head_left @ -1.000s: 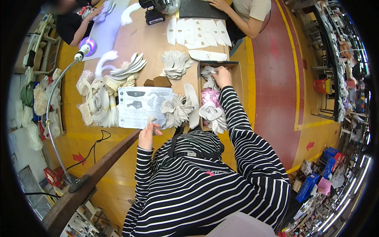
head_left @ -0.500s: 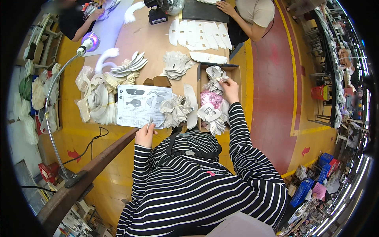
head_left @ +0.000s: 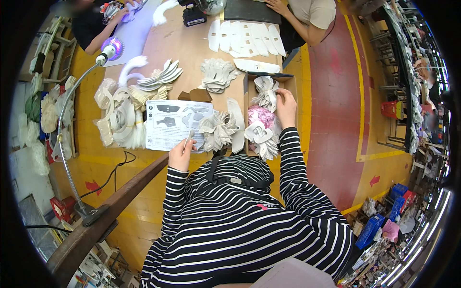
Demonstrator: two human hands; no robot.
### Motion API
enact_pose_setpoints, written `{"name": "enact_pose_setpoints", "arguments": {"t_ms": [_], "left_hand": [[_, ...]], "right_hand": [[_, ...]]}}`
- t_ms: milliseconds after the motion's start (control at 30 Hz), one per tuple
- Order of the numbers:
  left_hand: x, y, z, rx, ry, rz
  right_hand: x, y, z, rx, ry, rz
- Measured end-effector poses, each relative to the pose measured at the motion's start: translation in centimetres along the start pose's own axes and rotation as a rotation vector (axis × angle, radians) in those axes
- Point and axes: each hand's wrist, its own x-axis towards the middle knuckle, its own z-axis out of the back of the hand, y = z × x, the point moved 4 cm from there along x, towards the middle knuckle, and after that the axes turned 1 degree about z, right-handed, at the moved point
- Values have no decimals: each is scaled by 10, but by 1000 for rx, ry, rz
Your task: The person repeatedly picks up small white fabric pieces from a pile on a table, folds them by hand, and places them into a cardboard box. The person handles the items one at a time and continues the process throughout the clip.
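Observation:
My left hand (head_left: 181,154) is closed on a slim pale piece (head_left: 190,137), which sticks up past the fingertips over the lower right corner of a printed sheet (head_left: 161,137). What kind of piece it is, I cannot make out. My right hand (head_left: 287,109) reaches into an open cardboard box (head_left: 289,85), fingers pinching the edge of a bundle of pale cut pieces (head_left: 265,96). Below that bundle in the box lie a pink wrapped bundle (head_left: 259,116) and more pale cut pieces (head_left: 261,137). Between my hands, a fanned stack of pale pieces (head_left: 218,130) rests on the table.
More stacked cut pieces (head_left: 218,75) and a row of white flat pieces (head_left: 247,38) lie farther back. Bundled white strips (head_left: 122,122) are at the left. A lamp on a bendy stem (head_left: 60,129) stands left. Two other people work at the far side.
My left hand has risen slightly with the pale piece. My right hand's fingers have shifted on the bundle, which looks more upright. The whole view has tilted slightly.

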Motion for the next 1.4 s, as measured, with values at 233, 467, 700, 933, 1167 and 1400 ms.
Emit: {"name": "enact_pose_setpoints", "arguments": {"t_ms": [233,467,700,933,1167,1400], "left_hand": [[2,-22,-4,287,163,-303],[11,-28,-17,231,236,-273],[-4,-12,8,144,-2,-210],[-28,26,19,95,-28,-64],[-48,41,9,88,1,14],[-41,40,9,110,38,6]], "right_hand": [[-15,121,-34,332,452,344],[-71,170,-95,415,1068,376],[32,155,-117,243,687,373],[78,95,-199,-158,433,493],[2,42,-254,-614,346,660],[29,34,-270,-741,361,795]]}}
